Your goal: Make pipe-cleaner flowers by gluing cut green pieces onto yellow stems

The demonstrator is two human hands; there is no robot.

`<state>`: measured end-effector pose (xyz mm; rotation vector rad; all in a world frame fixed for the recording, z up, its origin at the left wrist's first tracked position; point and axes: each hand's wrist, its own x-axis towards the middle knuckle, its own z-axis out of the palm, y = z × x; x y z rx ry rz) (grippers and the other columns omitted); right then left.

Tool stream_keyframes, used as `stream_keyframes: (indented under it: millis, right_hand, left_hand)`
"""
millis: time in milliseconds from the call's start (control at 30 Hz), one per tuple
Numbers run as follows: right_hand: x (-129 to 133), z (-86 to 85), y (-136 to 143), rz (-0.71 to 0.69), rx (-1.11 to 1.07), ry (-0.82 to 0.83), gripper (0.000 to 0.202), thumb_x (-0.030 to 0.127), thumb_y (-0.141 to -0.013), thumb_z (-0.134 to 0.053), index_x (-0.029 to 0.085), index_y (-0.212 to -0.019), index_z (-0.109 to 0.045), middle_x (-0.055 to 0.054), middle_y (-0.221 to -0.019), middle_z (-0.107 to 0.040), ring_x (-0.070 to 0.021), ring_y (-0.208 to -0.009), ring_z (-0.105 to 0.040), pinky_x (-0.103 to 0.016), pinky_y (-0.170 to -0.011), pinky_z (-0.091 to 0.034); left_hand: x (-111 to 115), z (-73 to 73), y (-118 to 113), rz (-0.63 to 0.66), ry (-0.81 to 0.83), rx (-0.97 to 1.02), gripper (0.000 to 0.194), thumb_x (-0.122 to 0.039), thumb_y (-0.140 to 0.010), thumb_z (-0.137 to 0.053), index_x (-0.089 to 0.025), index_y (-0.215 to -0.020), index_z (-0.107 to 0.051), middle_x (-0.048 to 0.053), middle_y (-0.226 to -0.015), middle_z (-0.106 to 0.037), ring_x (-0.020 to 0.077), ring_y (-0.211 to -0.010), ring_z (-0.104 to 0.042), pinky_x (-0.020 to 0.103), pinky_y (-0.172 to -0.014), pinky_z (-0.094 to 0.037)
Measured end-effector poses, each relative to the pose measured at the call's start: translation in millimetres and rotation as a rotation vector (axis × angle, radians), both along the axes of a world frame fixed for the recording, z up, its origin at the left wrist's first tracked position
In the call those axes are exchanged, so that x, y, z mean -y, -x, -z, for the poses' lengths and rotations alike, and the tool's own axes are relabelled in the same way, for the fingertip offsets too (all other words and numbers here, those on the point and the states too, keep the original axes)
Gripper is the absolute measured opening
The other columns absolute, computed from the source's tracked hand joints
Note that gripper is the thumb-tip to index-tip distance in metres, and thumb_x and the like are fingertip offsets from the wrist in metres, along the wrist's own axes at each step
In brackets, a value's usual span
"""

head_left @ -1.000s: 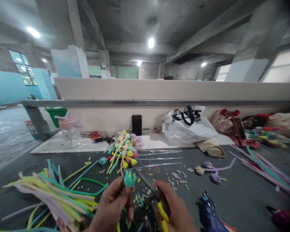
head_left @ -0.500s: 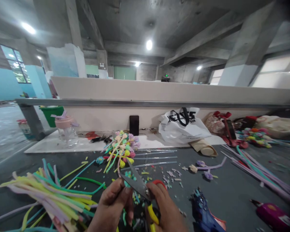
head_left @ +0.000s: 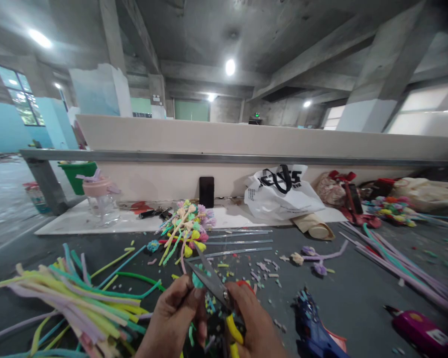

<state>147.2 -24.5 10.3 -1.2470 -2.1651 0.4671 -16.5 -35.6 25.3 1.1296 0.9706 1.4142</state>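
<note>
My right hand (head_left: 252,318) is closed around scissors (head_left: 213,284) with yellow and red handles. Their blades are parted and point up and to the left. In the pinched fingers of my left hand (head_left: 173,315) is a teal pipe cleaner flower (head_left: 197,279), partly hidden behind the blades. The blades lie across it; I cannot tell whether they touch it. Just beyond, a bunch of fuzzy pipe cleaner flowers (head_left: 188,221) in pink, yellow, lilac and green lies on the dark table. Small fuzzy clippings (head_left: 263,271) are scattered beside my right hand.
Loose pipe cleaners (head_left: 85,303) form a pile at left. On the right lie a blue glue gun (head_left: 315,325), a magenta tool (head_left: 421,328) and lilac stems (head_left: 395,263). Along the back stand a pink-lidded bottle (head_left: 100,199), a phone (head_left: 206,192) and a white bag (head_left: 283,194).
The view has shifted slightly. The scissors and the teal flower have moved only a little between my hands, and both hands keep their hold.
</note>
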Motion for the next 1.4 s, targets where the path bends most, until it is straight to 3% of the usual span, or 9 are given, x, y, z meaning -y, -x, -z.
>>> stream_keyframes:
  millis: [267, 433, 533, 733, 967, 1100, 1400]
  right_hand:
    - [7, 0.6, 2, -0.051, -0.156, 0.0, 0.043, 0.025, -0.071, -0.049, 0.024, -0.114, -0.048, -0.003, -0.088, -0.062, -0.018, -0.078, -0.058, -0.024, -0.067, -0.047]
    - [5, -4.7, 2, -0.044, -0.405, -0.026, 0.042, 0.028, -0.077, -0.044, 0.022, -0.118, -0.04, -0.006, -0.101, -0.059, -0.0181, -0.084, -0.058, -0.026, -0.072, -0.048]
    - [0, -6.3, -1, -0.049, -0.475, -0.021, 0.041, 0.025, -0.076, -0.043, 0.023, -0.117, -0.038, -0.005, -0.1, -0.058, -0.0162, -0.081, -0.057, -0.026, -0.072, -0.048]
    - [0, -6.5, -6, -0.045, -0.281, 0.034, 0.051, 0.014, -0.063, -0.047, 0.024, -0.113, -0.042, -0.004, -0.096, -0.058, -0.0173, -0.082, -0.056, -0.026, -0.073, -0.046]
    - [3, -9.5, -2, 0.038, -0.042, 0.035, 0.061, 0.012, -0.056, -0.047, 0.025, -0.116, -0.044, -0.004, -0.101, -0.055, -0.0203, -0.089, -0.053, -0.027, -0.074, -0.043]
    - [4, -15.6, 1, 0.063, 0.019, 0.053, 0.062, 0.009, -0.053, -0.045, 0.024, -0.113, -0.046, -0.005, -0.1, -0.053, -0.0207, -0.088, -0.053, -0.03, -0.076, -0.042]
    - [5, -17.3, 3, 0.102, 0.108, 0.059, 0.067, 0.008, -0.051, -0.045, 0.022, -0.117, -0.045, -0.008, -0.105, -0.052, -0.024, -0.095, -0.051, -0.033, -0.079, -0.042]
  left_hand:
    - [2, -2.0, -3, 0.033, 0.093, 0.141, 0.031, -0.041, -0.072, -0.06, -0.017, -0.061, -0.044, -0.008, -0.042, -0.044, 0.0065, -0.031, -0.043, 0.018, -0.03, -0.041]
    - [-2, -9.7, 3, 0.287, 0.238, 0.353, 0.028, -0.04, -0.073, -0.06, -0.017, -0.066, -0.045, -0.007, -0.047, -0.048, 0.0049, -0.028, -0.041, 0.016, -0.027, -0.037]
    - [-6, -7.1, 10, 0.432, 0.273, 0.506, 0.019, -0.035, -0.077, -0.056, -0.018, -0.074, -0.048, -0.006, -0.051, -0.049, 0.0041, -0.029, -0.04, 0.015, -0.026, -0.036]
    - [-12, 12.3, 17, 0.551, 0.238, 0.688, 0.014, -0.031, -0.078, -0.055, -0.019, -0.077, -0.05, -0.006, -0.052, -0.048, 0.0018, -0.027, -0.033, 0.012, -0.024, -0.033]
    - [-11, 9.1, 18, 0.678, 0.192, 0.652, 0.016, -0.031, -0.082, -0.049, -0.017, -0.073, -0.048, -0.006, -0.051, -0.045, 0.0012, -0.027, -0.033, 0.012, -0.027, -0.035]
    - [-10, 8.6, 15, 0.599, 0.218, 0.636, 0.015, -0.03, -0.079, -0.053, -0.017, -0.072, -0.047, -0.007, -0.05, -0.045, 0.0014, -0.025, -0.031, 0.013, -0.024, -0.034]
    - [-9, -1.6, 2, 0.213, 0.221, 0.331, 0.027, -0.037, -0.071, -0.062, -0.016, -0.062, -0.047, -0.006, -0.048, -0.047, 0.006, -0.028, -0.043, 0.017, -0.026, -0.038]
